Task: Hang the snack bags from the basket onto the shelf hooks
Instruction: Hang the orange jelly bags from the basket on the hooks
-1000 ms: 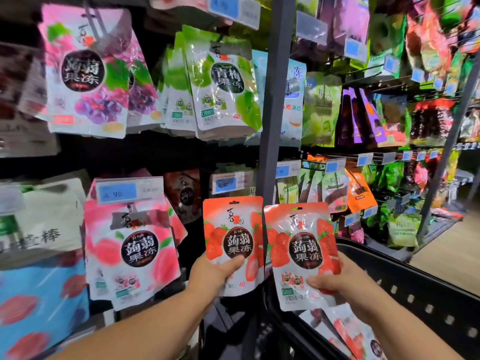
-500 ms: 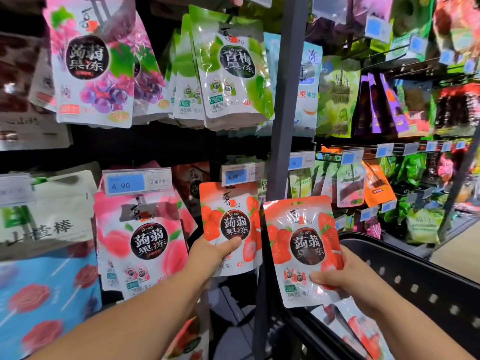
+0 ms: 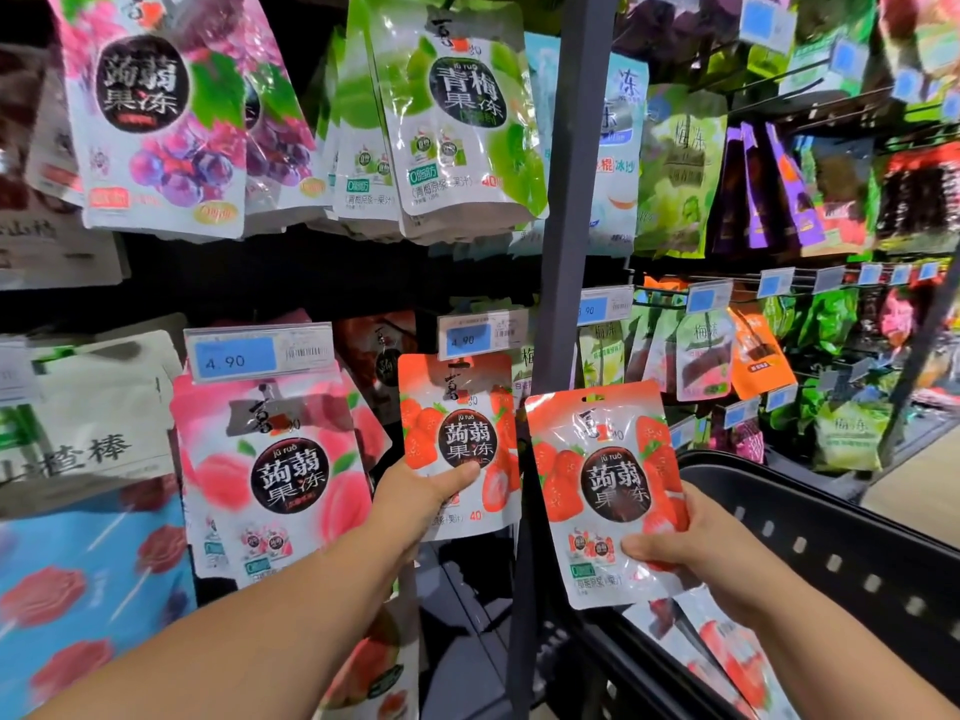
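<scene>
Along a dark metal shelving wall in a shop aisle, crowded with pouches hung in rows; split by a grey upright post [image 3: 566, 200]; a strip of pale floor [image 3: 924, 491] off to the right. Glossy, crinkled plastic throughout: flat rectangular packs with rounded corners, grape bags [image 3: 156, 111] and green plum bags [image 3: 457, 111] on the upper row, pink peach bags [image 3: 280, 475] lower left under a blue price tag [image 3: 260, 356].

Clasped in the left hand [image 3: 415, 504], thumb across the front near the bottom: first strawberry bag [image 3: 457, 433], upright, raised against the lower row just below a second price tag [image 3: 483, 337], left of the post. Whether already on a hook, cannot tell.

Pinched at its lower right corner by the right hand [image 3: 691, 543]: second strawberry bag [image 3: 608, 491], slightly tilted, in front of the post, punched hang slot at its top edge.

Below and right, a black plastic basket [image 3: 831, 553] with slotted walls, holding spare strawberry bags [image 3: 727, 662].
</scene>
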The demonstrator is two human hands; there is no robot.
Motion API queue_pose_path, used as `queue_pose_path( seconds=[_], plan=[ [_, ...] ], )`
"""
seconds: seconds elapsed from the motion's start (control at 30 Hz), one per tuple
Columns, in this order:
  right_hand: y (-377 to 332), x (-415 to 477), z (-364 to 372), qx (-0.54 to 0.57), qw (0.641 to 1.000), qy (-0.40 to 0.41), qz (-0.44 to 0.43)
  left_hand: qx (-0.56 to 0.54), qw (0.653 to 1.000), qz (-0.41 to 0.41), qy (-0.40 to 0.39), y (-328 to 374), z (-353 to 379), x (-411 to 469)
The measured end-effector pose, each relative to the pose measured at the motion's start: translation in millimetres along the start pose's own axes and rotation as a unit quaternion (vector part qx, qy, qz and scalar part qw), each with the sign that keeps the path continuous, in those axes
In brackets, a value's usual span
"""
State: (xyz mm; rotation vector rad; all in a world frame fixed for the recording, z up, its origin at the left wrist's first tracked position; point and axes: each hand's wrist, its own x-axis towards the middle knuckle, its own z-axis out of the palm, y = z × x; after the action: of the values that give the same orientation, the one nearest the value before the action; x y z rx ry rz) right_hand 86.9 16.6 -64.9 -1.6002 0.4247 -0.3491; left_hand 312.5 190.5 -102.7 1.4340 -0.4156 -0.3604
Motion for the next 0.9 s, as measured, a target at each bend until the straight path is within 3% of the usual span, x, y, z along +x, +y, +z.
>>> queue_pose_path(
  seconds=[0.2, 0.33, 0.47, 0.57, 0.67, 0.73, 0.77, 0.9],
  plan=[
    [4.0, 1.6, 1.7, 0.001, 1.0, -0.004, -0.004, 0.007, 1.0, -0.017, 0.017, -2.7, -4.7, 6.7],
    [4.1, 3.6, 4.8, 0.0, 1.0, -0.011, -0.011, 0.102, 0.994, 0.005, 0.05, 2.0, -7.3, 3.7],
    [6.3, 4.5, 6.1, -0.003, 1.0, -0.007, -0.022, 0.123, 0.988, 0.038, 0.089, 5.7, -5.4, 0.9],
    [7.5, 4.9, 8.3, 0.002, 1.0, 0.001, -0.029, 0.137, 0.974, 0.106, 0.145, 11.6, 0.4, -3.8],
    [10.9, 8.6, 10.1, 0.0, 1.0, 0.018, -0.023, 0.174, 0.937, 0.25, 0.169, 14.1, 13.5, -22.2],
    [14.2, 12.0, 10.5, -0.004, 0.999, 0.032, -0.018, 0.18, 0.923, 0.319, 0.115, 11.5, 25.3, -37.2],
    [14.9, 12.7, 11.6, -0.003, 0.999, 0.036, -0.017, 0.16, 0.935, 0.311, 0.062, 11.3, 32.1, -46.1],
    [17.3, 14.7, 17.9, 0.004, 0.999, 0.016, -0.035, 0.074, 0.981, 0.121, -0.132, 8.5, 59.8, -72.2]
  ],
)
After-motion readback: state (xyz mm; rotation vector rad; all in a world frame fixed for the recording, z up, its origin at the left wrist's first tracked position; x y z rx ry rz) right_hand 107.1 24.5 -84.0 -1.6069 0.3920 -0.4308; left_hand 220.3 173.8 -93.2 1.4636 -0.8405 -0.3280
